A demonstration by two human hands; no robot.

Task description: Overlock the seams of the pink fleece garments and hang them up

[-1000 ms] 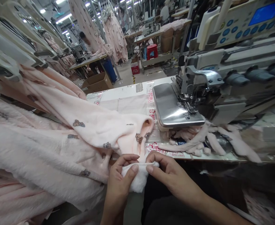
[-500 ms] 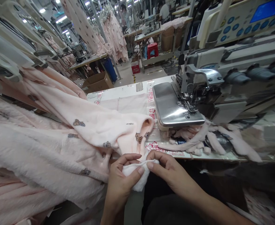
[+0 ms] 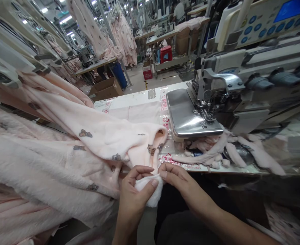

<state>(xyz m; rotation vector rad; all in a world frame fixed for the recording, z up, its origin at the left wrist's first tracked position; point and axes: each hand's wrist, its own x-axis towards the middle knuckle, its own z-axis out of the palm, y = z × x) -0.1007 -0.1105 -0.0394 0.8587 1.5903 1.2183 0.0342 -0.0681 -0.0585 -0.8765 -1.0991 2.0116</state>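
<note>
White fleece piece [image 3: 154, 196], one: hanging just off the desk's [image 3: 130, 99] near edge, probably handling light, soft, yielding. My left hand [image 3: 136, 192] is grasping its side; my right hand [image 3: 176, 178] is pinching its rim, seemingly the firmest hold.

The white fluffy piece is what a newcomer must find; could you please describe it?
Start at the sewing machine on the right, then look left to the pink garment. At its near end, the left hand and right hand pinch the white fluffy piece. Whiter than the garment, it shows no brown prints.
</note>
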